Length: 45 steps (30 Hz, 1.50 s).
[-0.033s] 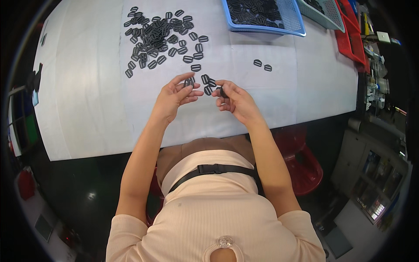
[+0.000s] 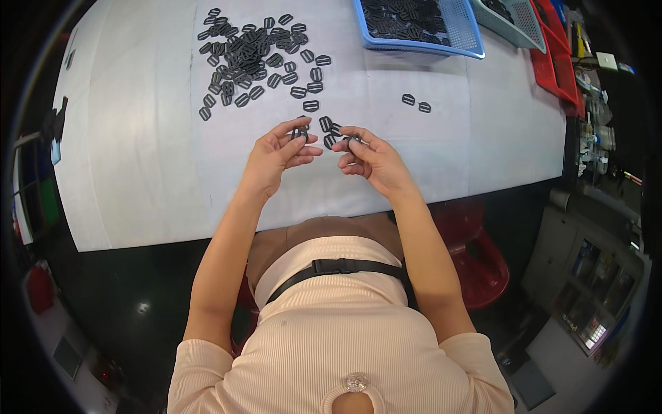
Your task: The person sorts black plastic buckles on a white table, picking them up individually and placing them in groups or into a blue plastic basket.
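Observation:
My left hand point(image 2: 279, 153) pinches black plastic slide buckles point(image 2: 299, 132) between thumb and fingers; how many, I cannot tell. Opposite it, my right hand point(image 2: 376, 157) is closed on a single black slide buckle point(image 2: 352, 141), held by thumb and forefinger. A few loose slide buckles point(image 2: 326, 125) lie on the white table in the gap between the hands, some overlapping. Just beyond my left fingertips rests another buckle point(image 2: 311, 106). Farther off to the left spreads a large heap of the same buckles point(image 2: 248, 54).
The white-covered table point(image 2: 138, 165) reaches to my waist. Two buckles point(image 2: 416, 103) lie apart on the right. At the far right stand a blue basket point(image 2: 424, 50) of black buckles, a grey-green basket point(image 2: 535, 43) and red bins point(image 2: 567, 86). A red chair point(image 2: 483, 276) is below the table edge.
The buckle in my right hand has turned so its face shows more, and that hand has shifted slightly left. My left hand has barely moved.

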Each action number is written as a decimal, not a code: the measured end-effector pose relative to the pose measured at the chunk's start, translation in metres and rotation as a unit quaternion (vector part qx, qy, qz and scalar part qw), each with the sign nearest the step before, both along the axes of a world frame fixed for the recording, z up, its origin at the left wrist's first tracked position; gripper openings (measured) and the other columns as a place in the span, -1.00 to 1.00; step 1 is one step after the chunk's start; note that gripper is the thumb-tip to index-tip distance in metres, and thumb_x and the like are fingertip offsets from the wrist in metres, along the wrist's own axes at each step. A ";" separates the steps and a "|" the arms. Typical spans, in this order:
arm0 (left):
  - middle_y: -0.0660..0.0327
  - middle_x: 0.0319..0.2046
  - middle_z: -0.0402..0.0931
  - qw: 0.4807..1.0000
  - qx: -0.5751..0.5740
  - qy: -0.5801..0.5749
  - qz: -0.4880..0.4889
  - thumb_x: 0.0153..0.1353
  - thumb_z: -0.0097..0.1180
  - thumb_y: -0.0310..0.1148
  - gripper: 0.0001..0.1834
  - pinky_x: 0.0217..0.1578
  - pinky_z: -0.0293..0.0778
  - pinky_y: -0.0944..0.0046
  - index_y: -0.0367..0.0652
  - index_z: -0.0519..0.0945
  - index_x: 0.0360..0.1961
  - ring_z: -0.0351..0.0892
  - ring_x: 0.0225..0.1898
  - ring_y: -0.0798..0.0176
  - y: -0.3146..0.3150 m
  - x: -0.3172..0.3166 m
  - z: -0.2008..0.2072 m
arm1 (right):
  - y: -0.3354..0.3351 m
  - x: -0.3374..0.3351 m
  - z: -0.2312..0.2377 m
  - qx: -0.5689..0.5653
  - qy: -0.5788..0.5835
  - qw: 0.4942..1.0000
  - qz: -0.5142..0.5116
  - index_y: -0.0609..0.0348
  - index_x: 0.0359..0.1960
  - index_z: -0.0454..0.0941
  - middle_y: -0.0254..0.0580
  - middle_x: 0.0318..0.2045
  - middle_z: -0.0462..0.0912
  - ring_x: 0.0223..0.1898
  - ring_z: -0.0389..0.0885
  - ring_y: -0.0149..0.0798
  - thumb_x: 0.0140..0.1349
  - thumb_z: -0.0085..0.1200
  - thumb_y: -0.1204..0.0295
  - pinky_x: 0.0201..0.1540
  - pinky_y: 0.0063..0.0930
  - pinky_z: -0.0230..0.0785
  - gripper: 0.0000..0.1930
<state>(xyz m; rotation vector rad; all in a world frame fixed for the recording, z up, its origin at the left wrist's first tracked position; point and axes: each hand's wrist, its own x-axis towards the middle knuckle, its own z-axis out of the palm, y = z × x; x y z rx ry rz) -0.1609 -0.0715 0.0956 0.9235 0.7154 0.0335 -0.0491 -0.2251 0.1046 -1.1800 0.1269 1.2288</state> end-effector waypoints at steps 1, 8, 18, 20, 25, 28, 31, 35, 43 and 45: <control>0.06 -0.31 0.49 1.000 0.002 0.000 0.000 0.15 -0.02 -0.39 -0.64 -0.44 0.50 0.49 -0.30 0.34 -0.04 0.58 -0.39 0.29 -0.003 -0.005 0.003 | 0.000 -0.003 0.002 0.000 -0.005 1.000 0.013 0.23 -0.22 0.37 -0.24 -0.50 0.50 -0.55 0.53 -0.39 0.24 -0.18 0.33 -0.51 -0.61 0.43 -0.78; 0.18 -0.43 0.49 0.999 -0.036 0.023 -0.015 0.18 -0.05 -0.28 -0.69 -0.64 0.38 0.59 -0.30 0.46 -0.16 0.47 -0.63 0.46 -0.019 -0.018 0.016 | -0.003 -0.011 0.017 -0.031 -0.008 0.995 0.099 0.25 -0.34 0.41 -0.32 -0.67 0.43 -0.77 0.39 -0.45 0.25 -0.20 0.25 -0.70 -0.66 0.26 -0.72; 0.16 -0.36 0.51 0.998 -0.032 0.049 -0.013 0.18 -0.06 -0.36 -0.72 -0.59 0.36 0.56 -0.33 0.44 -0.15 0.46 -0.54 0.48 -0.022 -0.024 -0.004 | -0.013 -0.015 0.003 -0.064 -0.082 0.994 0.038 0.23 -0.40 0.41 -0.32 -0.66 0.46 -0.71 0.45 -0.46 0.25 -0.21 0.19 -0.69 -0.71 0.23 -0.68; 0.13 -0.33 0.51 0.997 -0.033 0.069 -0.006 0.18 -0.06 -0.37 -0.73 -0.55 0.40 0.56 -0.34 0.42 -0.15 0.51 -0.49 0.44 -0.022 -0.026 0.000 | -0.008 -0.018 0.004 -0.063 -0.081 0.995 0.020 0.25 -0.34 0.41 -0.28 -0.57 0.49 -0.58 0.51 -0.44 0.25 -0.19 0.24 -0.61 -0.70 0.29 -0.72; 0.14 -0.50 0.51 0.996 -0.024 0.086 -0.017 0.18 -0.05 -0.24 -0.72 -0.58 0.42 0.50 -0.31 0.48 -0.34 0.54 -0.54 0.37 -0.024 -0.025 0.005 | -0.007 -0.019 -0.002 -0.034 -0.104 0.993 0.042 0.24 -0.24 0.40 -0.28 -0.50 0.47 -0.50 0.48 -0.47 0.23 -0.14 0.34 -0.52 -0.66 0.32 -0.78; 0.21 -0.70 0.43 0.994 -0.004 0.089 -0.061 0.18 -0.07 -0.13 -0.63 -0.73 0.31 0.52 -0.28 0.47 -0.47 0.44 -0.73 0.41 -0.026 -0.022 -0.001 | -0.005 -0.022 -0.014 -0.026 -0.111 0.991 0.075 0.23 -0.23 0.40 -0.35 -0.56 0.44 -0.57 0.39 -0.51 0.20 -0.08 0.36 -0.53 -0.68 0.27 -0.80; 0.26 -0.83 0.34 0.989 0.019 0.121 -0.077 0.19 -0.12 -0.06 -0.55 -0.84 0.18 0.53 -0.25 0.46 -0.58 0.34 -0.85 0.44 -0.036 -0.012 -0.002 | -0.002 -0.026 -0.023 -0.016 -0.133 0.985 0.106 0.22 -0.23 0.41 -0.39 -0.61 0.42 -0.61 0.33 -0.54 0.17 -0.03 0.36 -0.54 -0.70 0.21 -0.79; 0.27 -0.86 0.31 0.978 0.047 0.145 -0.140 0.22 -0.21 -0.01 -0.47 -0.85 0.16 0.52 -0.25 0.46 -0.66 0.29 -0.88 0.43 -0.038 0.001 -0.009 | -0.009 -0.018 -0.037 -0.017 -0.123 0.990 0.069 0.21 -0.25 0.40 -0.39 -0.60 0.43 -0.56 0.36 -0.52 0.15 -0.01 0.37 -0.52 -0.68 0.21 -0.80; 0.24 -0.50 0.43 0.767 0.621 0.004 -0.161 -0.05 0.11 -0.33 -0.87 -0.43 0.36 0.25 -0.13 0.53 -0.46 0.42 -0.38 0.19 -0.040 0.029 -0.070 | -0.054 0.020 -0.040 0.165 0.128 0.976 -0.057 0.14 -0.32 0.38 -0.26 -0.34 0.43 -0.31 0.44 -0.35 0.18 -0.10 0.28 -0.49 -0.57 0.28 -0.81; 0.26 -0.39 0.41 0.697 0.690 -0.075 -0.182 -0.10 0.15 -0.38 -0.83 -0.36 0.35 0.27 -0.12 0.52 -0.41 0.39 -0.28 0.19 -0.044 0.038 -0.079 | -0.058 0.023 -0.046 0.183 0.138 0.972 -0.057 0.14 -0.35 0.38 -0.28 -0.39 0.43 -0.38 0.42 -0.37 0.17 -0.08 0.26 -0.53 -0.61 0.25 -0.80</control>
